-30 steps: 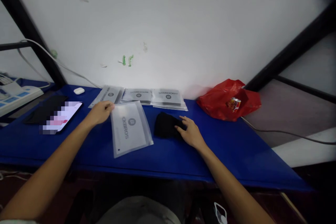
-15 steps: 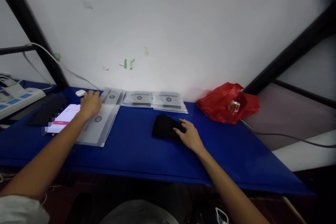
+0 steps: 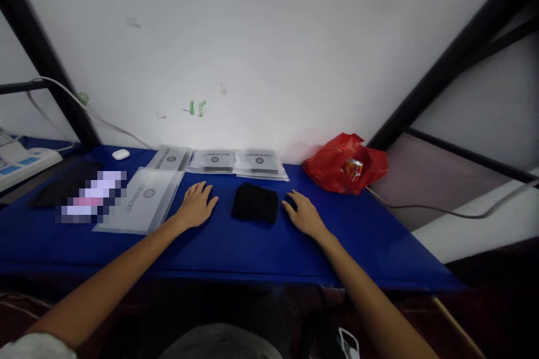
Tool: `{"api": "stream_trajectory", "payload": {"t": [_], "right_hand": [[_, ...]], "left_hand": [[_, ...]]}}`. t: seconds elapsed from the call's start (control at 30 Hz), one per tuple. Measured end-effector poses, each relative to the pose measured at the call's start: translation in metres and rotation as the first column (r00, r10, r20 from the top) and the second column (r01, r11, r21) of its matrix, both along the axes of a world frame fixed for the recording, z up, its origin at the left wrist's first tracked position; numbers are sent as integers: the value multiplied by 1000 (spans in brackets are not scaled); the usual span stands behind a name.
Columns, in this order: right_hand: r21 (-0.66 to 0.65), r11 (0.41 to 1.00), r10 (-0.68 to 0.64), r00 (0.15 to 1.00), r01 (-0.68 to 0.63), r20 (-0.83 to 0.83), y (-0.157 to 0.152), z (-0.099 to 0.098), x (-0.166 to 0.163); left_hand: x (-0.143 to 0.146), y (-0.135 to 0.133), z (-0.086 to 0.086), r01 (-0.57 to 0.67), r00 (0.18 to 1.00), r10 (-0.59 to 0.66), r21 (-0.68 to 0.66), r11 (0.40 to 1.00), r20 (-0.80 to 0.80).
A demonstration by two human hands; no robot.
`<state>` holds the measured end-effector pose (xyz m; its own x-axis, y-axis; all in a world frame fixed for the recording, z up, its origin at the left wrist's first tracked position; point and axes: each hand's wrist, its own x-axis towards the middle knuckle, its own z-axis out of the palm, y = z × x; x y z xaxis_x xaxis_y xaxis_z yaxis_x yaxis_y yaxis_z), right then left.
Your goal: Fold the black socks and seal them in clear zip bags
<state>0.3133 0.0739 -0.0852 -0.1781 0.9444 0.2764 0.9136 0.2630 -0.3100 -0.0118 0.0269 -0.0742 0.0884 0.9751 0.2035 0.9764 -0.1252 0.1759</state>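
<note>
A folded black cloth (image 3: 255, 203) lies on the blue table (image 3: 261, 247) between my hands. My left hand (image 3: 196, 205) rests flat on the table just left of the cloth, fingers spread, holding nothing. My right hand (image 3: 304, 214) lies flat just right of the cloth, fingers stretched toward its edge, empty as well. A frosted plastic zip pouch (image 3: 142, 200) with a printed logo lies to the left of my left hand, apart from it.
Three more pouches (image 3: 219, 159) lie in a row against the white wall. A phone (image 3: 90, 200), a dark tablet (image 3: 59, 188) and a white earbud case (image 3: 120, 153) sit at the left. A red plastic bag (image 3: 343, 169) is at the right, a power strip (image 3: 21, 160) far left.
My left hand set the pouch down at the left beside the phone, let go, and came back to rest left of the black cloth. My right hand slid off the cloth to its right side.
</note>
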Motion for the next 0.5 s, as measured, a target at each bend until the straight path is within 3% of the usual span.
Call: {"api": "stream_trajectory", "payload": {"t": [0.1,0.2,0.33,0.4,0.5], "right_hand": [[10,1000,-17,999,17,46,-3,-4,-2],[12,999,-38,997,38,70,-6,-3,-6],[23,999,-38,996,36,75,-7,-2,-8],[32,999,-35,997,33,70,-7,-2,-7],[37,999,-37,997,35,61,-7,-3,-7]], "left_hand": [[2,1,-2,-32,999,33,48,998,-11],[16,-4,7,-12,1000,15,161,987,-21],[58,-17,24,193,981,-194,284,939,-24],[79,-22,28,348,935,-353,270,898,-34],[100,-26,29,423,904,-426,218,880,-36]]}}
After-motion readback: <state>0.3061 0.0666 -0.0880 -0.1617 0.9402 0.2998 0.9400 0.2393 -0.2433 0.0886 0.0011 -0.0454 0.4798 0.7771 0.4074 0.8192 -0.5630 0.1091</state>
